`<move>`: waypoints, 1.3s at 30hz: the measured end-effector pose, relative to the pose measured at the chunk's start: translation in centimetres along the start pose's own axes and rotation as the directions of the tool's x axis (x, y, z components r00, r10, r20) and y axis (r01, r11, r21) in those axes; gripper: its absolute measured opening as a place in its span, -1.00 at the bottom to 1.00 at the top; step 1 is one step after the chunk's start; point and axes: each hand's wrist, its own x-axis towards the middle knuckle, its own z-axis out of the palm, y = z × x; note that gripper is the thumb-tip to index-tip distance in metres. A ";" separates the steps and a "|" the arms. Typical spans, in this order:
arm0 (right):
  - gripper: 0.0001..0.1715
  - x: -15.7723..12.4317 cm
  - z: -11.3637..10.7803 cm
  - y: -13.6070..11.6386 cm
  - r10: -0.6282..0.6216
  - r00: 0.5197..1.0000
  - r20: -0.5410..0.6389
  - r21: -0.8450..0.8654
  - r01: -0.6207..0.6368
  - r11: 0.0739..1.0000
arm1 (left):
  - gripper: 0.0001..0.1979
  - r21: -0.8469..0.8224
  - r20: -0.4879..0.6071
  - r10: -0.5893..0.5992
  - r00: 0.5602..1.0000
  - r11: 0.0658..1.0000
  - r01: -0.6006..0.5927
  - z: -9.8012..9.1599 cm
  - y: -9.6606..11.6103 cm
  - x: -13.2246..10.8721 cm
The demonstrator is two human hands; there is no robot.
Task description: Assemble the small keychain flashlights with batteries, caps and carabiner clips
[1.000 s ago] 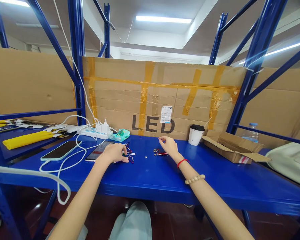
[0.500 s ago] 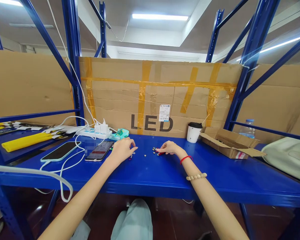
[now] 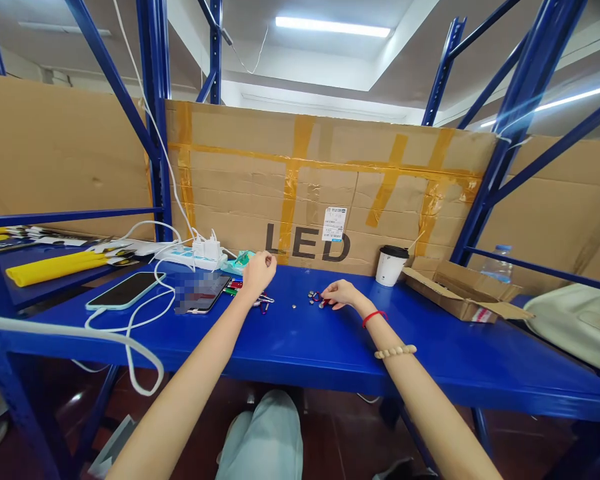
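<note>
My left hand (image 3: 259, 272) is raised above the blue tabletop (image 3: 290, 340), its fingers curled closed; what they hold, if anything, is hidden. Beneath and beside it lie small red and green pieces (image 3: 233, 287) and slim silver and purple pieces (image 3: 265, 303), too small to name. My right hand (image 3: 342, 293) is low over the table with its fingertips pinched at a small dark red piece (image 3: 325, 302), mostly covered by the fingers. Just left of those fingertips sits a cluster of small round metallic bits (image 3: 312, 297). One such bit (image 3: 294, 307) lies apart, between the hands.
Two phones, one in a pale case (image 3: 126, 291) and one dark (image 3: 207, 293), lie left among white cables (image 3: 167, 293) and a power strip (image 3: 205, 252). A lidded paper cup (image 3: 391, 267) and an open cardboard box (image 3: 455, 290) stand right. A taped cardboard panel (image 3: 240, 193) closes the back.
My left hand has lifted and moved right, uncovering more of the coloured pieces. My right hand stays by the round bits, its fingers shifted slightly. The view has tilted a little.
</note>
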 end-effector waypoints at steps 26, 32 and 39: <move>-0.78 1.2 0.6 1.0 -0.051 0.947 -0.316 -0.138 0.007 0.990 | -0.75 -0.023 0.400 0.381 0.833 0.913 -0.407 2.1 1.6 -3.1; -0.72 0.8 0.5 0.1 -0.279 0.896 -0.346 -0.028 0.288 0.957 | -0.69 -0.076 0.395 0.401 0.827 0.911 -0.405 2.1 1.7 -3.5; -0.50 0.2 2.8 -1.5 -0.511 0.852 -0.116 0.121 0.523 0.844 | -0.69 -0.038 0.369 0.437 0.821 0.889 -0.456 2.7 1.5 -3.3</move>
